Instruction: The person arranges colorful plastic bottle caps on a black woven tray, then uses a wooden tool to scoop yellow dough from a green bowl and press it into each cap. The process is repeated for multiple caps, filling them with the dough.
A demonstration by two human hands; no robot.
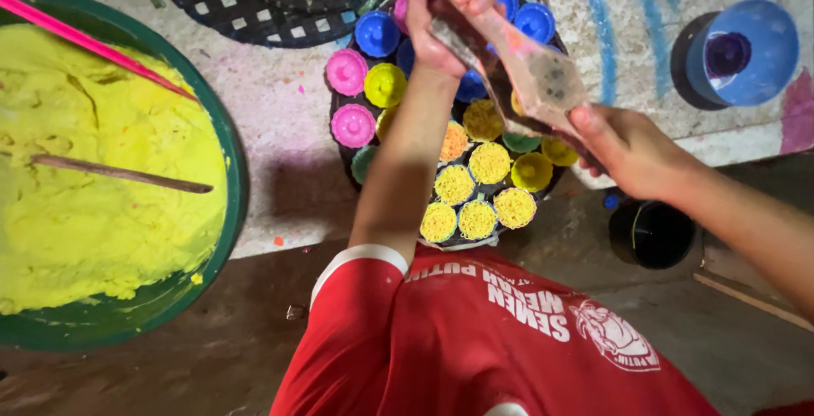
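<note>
Over the powder-stained floor I see the clear pouch [530,72] slanting from my left hand [448,11], fingers clamped on its top, down to my right hand [632,151], gripping its lower end above the round tray [341,140] of small moulds [475,187].

Free floor lies between the green basin [233,212] of yellow paste and the round tray of small moulds [441,128]: a pale bare strip there, open toward the near edge. Two sticks [119,174] jut across the basin. Over the tray, the left hand [445,17], the right hand [627,149] and the clear bag [530,72] between them bar the way. A blue cup [746,51] and a black cup [651,234] crowd the right side
</note>
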